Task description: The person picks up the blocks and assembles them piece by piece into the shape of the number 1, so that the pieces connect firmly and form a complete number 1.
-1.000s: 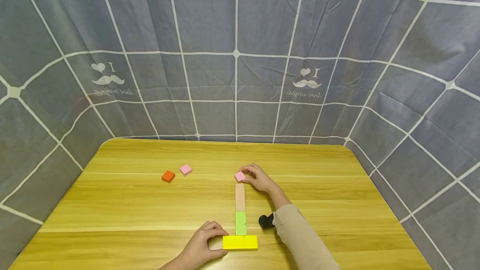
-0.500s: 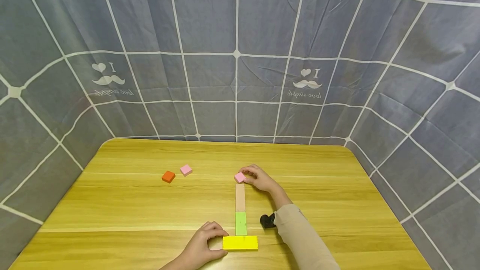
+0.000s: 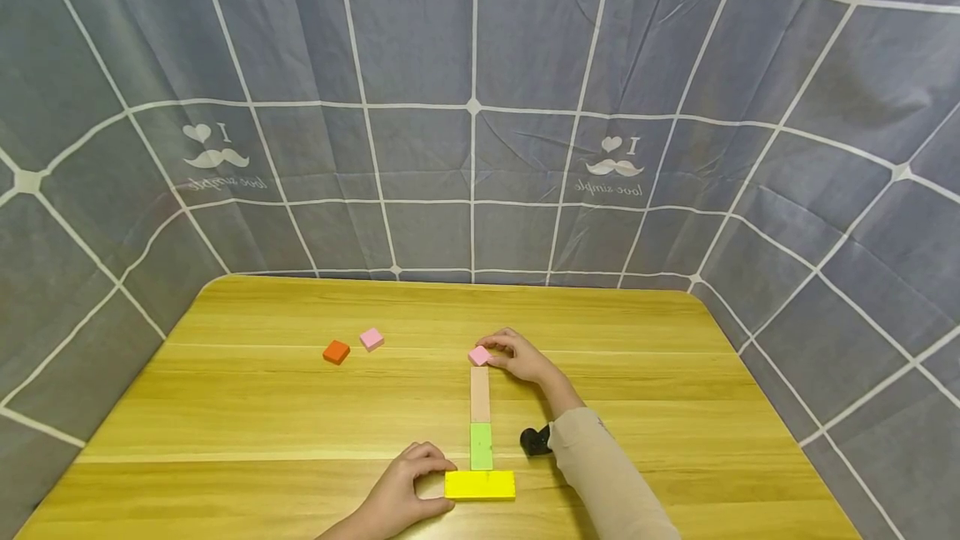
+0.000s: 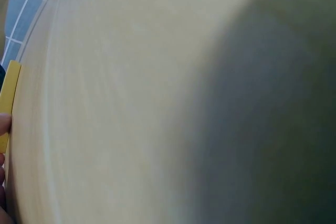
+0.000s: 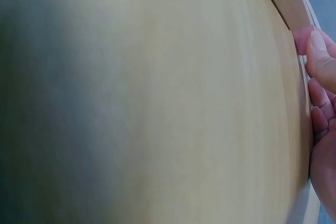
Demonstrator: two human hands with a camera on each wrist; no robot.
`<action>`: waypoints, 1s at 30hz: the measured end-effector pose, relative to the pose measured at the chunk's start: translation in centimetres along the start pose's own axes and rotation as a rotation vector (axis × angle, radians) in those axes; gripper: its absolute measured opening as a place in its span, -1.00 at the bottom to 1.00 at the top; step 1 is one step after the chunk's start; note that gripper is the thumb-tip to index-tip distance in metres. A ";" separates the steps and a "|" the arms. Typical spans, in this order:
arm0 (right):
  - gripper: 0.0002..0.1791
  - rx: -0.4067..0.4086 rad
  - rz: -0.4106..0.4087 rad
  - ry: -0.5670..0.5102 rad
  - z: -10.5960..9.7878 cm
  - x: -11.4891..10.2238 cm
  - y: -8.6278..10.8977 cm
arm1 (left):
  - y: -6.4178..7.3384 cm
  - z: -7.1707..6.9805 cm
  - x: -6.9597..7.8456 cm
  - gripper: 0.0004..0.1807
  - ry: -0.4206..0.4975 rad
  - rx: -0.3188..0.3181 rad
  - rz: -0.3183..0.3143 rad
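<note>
Hardly anything has moved since half a second ago: both hands and every block keep their places, and only the whole head view has slipped very slightly. With twelve o'clock at the table's far edge, the pink block lies at the twelve o'clock end of a line of blocks, turned so that one corner points to six. The right hand, at its three o'clock side, has it in a narrow pinch between thumb and finger. At six o'clock from it, so close that I cannot tell whether they touch, begins the tan block; the green block carries on the line, end to end with the tan one. Across the foot of the line lies the yellow block, its long side against the green one. The left hand holds the yellow block at its nine o'clock end, thumb and fingertip on the two corners, the palm standing off. Further out, near ten o'clock from the held pink block, the other pink block lies just beside the orange block. A black object shows at three o'clock from the green block, against the beige sleeve. Beyond the wooden table hangs a grey curtain with white lines.
</note>
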State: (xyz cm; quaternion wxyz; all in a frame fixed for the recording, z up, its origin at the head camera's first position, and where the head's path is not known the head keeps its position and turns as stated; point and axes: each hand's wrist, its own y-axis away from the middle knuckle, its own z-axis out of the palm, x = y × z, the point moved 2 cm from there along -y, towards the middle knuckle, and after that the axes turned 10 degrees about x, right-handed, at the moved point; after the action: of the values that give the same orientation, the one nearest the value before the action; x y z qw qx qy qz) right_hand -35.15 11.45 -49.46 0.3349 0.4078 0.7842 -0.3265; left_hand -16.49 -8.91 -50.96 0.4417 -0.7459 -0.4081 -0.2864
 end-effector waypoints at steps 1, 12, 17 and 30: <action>-0.71 0.001 -0.002 0.002 0.0 0.0 0.0 | 0.0 0.0 -0.2 -0.67 0.005 -0.002 0.004; -0.70 -0.010 0.009 0.012 0.1 1.4 -0.3 | 0.0 0.0 -0.2 -0.58 0.034 -0.026 -0.058; -0.69 -0.006 0.003 0.020 0.1 1.2 -0.2 | 0.1 0.1 -0.6 -0.58 0.071 0.017 -0.038; -0.69 -0.015 -0.046 -0.009 -0.3 -0.6 0.2 | -2.1 -2.8 -0.5 -0.70 0.226 0.222 -0.191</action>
State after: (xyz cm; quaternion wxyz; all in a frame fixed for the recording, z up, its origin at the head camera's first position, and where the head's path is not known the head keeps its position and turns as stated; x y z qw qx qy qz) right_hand -34.74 11.48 -48.85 0.3340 0.3855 0.7942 -0.3301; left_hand -18.74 -11.01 -49.20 0.5352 -0.6136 -0.4537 -0.3624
